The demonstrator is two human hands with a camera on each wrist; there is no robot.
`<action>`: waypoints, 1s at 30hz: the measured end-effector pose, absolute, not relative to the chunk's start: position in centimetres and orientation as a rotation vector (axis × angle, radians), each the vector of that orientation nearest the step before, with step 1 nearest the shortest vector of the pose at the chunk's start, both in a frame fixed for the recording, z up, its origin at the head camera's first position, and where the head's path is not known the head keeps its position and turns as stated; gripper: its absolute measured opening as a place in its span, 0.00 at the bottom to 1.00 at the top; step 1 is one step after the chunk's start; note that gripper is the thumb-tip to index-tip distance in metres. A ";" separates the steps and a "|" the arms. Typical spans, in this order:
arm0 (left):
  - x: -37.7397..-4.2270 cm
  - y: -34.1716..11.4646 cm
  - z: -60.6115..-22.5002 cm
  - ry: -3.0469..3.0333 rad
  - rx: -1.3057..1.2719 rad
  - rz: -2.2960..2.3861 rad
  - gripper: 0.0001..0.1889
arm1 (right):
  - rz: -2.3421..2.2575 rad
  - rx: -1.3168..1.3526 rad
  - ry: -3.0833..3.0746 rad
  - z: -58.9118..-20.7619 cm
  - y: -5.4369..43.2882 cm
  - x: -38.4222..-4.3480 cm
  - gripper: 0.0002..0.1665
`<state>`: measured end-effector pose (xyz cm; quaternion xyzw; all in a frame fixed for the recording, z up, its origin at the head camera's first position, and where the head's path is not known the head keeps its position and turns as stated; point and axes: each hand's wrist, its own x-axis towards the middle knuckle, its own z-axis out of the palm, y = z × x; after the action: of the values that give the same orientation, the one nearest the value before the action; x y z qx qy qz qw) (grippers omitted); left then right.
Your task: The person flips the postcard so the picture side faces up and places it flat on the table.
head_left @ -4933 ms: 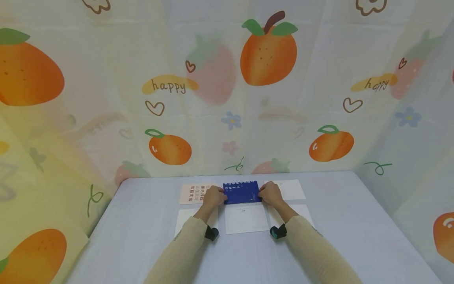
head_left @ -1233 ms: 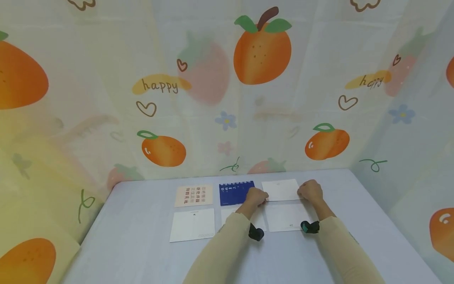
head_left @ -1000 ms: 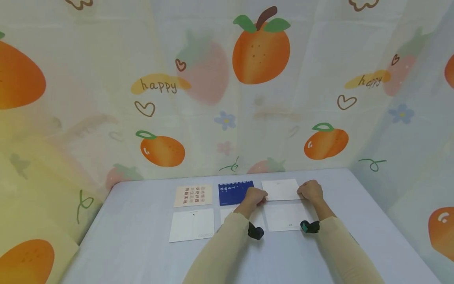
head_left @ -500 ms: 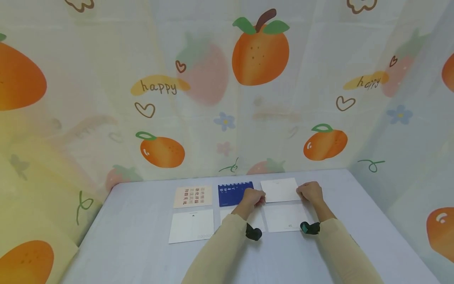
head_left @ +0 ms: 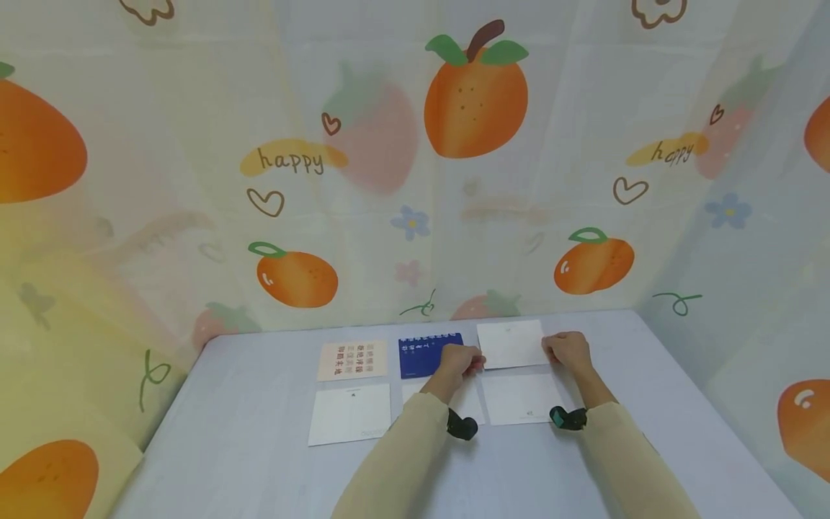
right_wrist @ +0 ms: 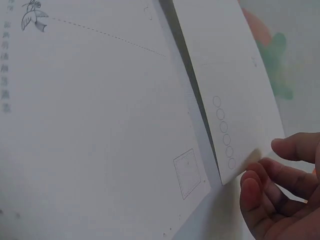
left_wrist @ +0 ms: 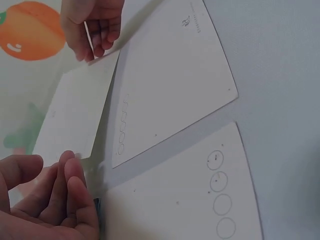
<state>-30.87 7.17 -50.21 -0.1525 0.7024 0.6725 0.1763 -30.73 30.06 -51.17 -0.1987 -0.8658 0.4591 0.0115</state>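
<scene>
A white postcard point(head_left: 512, 344) in the back right spot is tilted, its far edge raised off the table. My left hand point(head_left: 457, 364) pinches its near left corner. At the right edge my right hand point(head_left: 569, 352) pinches the same postcard. The left wrist view shows the fingers point(left_wrist: 55, 205) curled at the corner of the card. Printed circles run along the edge by the right thumb and fingers point(right_wrist: 280, 185) in the right wrist view. Just in front lies another white postcard point(head_left: 522, 398), with a bird drawing and a stamp box.
To the left lie a blue card point(head_left: 420, 357) and a cream card with dark characters point(head_left: 352, 360). In the front row are a white postcard point(head_left: 351, 413) and another white postcard point(left_wrist: 180, 200), partly under the left forearm. A printed fabric backdrop point(head_left: 376, 252) stands behind the white table point(head_left: 246, 432).
Both hands have moved right from the blue card to the white postcard at back right. Over the last second its far edge has risen, while the hands have hardly moved.
</scene>
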 end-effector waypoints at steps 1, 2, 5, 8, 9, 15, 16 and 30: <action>-30.9 7.2 -50.2 1.989 -0.438 1.910 0.08 | 1.440 -0.620 -2.692 -51.2 30.0 -30.7 0.18; -30.9 7.2 -50.2 1.993 -0.441 1.913 0.08 | 1.451 -0.617 -2.684 -51.2 30.0 -30.7 0.19; -30.9 7.1 -50.1 2.004 -0.449 1.919 0.08 | 1.473 -0.620 -2.662 -51.2 30.0 -30.7 0.23; -30.9 7.2 -50.0 2.025 -0.426 1.937 0.09 | 1.494 -0.633 -2.644 -51.1 29.9 -30.7 0.26; -30.9 7.2 -50.0 2.035 -0.407 1.946 0.10 | 1.500 -0.641 -2.636 -51.0 29.9 -30.7 0.27; -30.8 7.4 -50.2 2.155 -0.303 1.933 0.12 | 1.551 -0.631 -2.577 -50.7 29.7 -30.8 0.32; -30.8 7.4 -50.2 2.177 -0.294 1.917 0.12 | 1.559 -0.627 -2.569 -50.7 29.7 -30.8 0.32; -30.7 7.1 -50.1 2.329 -0.204 1.795 0.14 | 1.657 -0.604 -2.462 -50.3 29.4 -30.6 0.41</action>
<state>-30.69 7.14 -50.09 -0.0690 0.7864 0.6061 0.0971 -30.57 29.43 -50.35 -0.1990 -0.8117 0.5462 0.0566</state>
